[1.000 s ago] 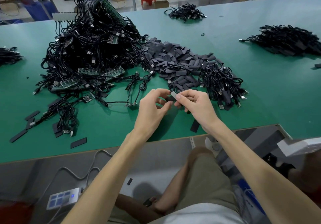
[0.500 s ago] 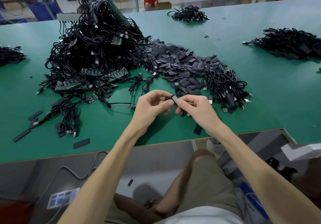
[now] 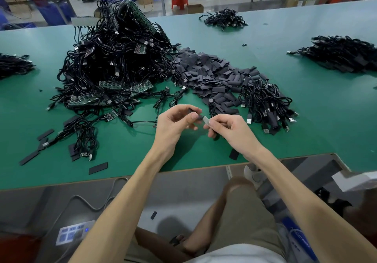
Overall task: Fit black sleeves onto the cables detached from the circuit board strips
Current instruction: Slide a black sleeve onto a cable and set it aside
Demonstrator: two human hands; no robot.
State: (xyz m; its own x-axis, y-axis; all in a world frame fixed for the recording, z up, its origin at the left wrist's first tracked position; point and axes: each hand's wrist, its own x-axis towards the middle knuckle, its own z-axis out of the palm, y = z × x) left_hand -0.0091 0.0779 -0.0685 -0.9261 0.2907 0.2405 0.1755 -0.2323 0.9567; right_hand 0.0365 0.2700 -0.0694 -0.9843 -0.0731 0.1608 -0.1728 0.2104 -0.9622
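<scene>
Plug [image 3: 206, 119] more exposed, axis level, tip leftward; right hand [image 3: 231, 133] pinches it, left hand [image 3: 175, 125] pinches sleeve [image 3: 191, 110]

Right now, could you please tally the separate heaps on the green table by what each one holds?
Heaps of cables tangled with circuit board strips: 1
Heaps of cables alone: 4 (far centre, right, left edge, beside the sleeves)
Heaps of loose black sleeves: 1
Total: 6 heaps
</scene>
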